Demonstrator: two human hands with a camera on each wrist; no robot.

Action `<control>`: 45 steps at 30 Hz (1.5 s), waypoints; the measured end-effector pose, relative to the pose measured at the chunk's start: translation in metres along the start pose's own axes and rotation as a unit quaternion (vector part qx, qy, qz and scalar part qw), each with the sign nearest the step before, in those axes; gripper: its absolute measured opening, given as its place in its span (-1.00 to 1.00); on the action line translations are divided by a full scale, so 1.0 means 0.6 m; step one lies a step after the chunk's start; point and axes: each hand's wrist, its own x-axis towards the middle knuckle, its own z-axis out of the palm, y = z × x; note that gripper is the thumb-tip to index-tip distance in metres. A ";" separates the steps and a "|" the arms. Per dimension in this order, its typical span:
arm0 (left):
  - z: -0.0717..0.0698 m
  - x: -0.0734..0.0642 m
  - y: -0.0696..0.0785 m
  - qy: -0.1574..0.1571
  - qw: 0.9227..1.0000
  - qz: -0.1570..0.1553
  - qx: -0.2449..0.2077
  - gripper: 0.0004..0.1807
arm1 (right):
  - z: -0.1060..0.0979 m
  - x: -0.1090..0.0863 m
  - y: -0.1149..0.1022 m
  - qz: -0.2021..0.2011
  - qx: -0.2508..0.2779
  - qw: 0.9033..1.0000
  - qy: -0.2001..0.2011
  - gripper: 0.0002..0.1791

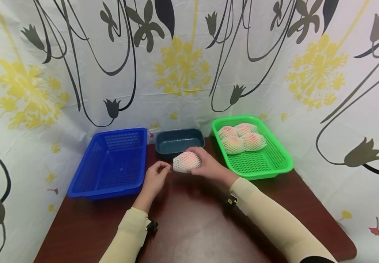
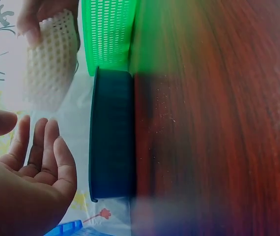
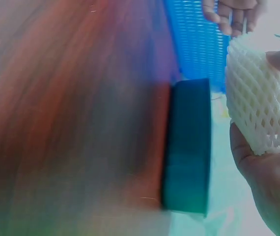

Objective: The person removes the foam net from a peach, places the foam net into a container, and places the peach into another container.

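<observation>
My right hand grips a pinkish round fruit in a white foam net, held above the table in front of the dark teal box. The right wrist view shows thumb and fingers on either side of the foam net. My left hand is close to the free end of the net, its fingers bent loosely. In the left wrist view, nothing lies between the left hand's fingers, and a small gap parts them from the net. The fruit's exact kind is hidden by the net.
A green basket at the right holds several more fruits in foam nets. At the left stands a blue basket with nothing in it. The small teal box sits between them on the brown table, against a patterned cloth wall.
</observation>
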 end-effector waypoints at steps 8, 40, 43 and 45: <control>-0.001 -0.002 0.016 -0.018 0.999 0.035 -0.013 -0.89 | -0.035 -0.003 -0.024 -0.018 -0.017 1.000 0.000 -0.18; 0.000 0.005 0.032 -0.155 0.980 0.090 -0.082 -0.38 | -0.025 -0.015 -0.054 -0.058 -0.024 0.997 -0.041 -0.18; 0.002 0.005 0.033 -0.173 0.977 0.082 -0.092 -0.32 | -0.022 -0.015 -0.055 -0.056 -0.021 0.997 -0.045 -0.17; 0.004 0.005 0.033 -0.181 0.976 0.080 -0.092 -0.28 | -0.020 -0.015 -0.055 -0.054 -0.021 0.997 -0.047 -0.18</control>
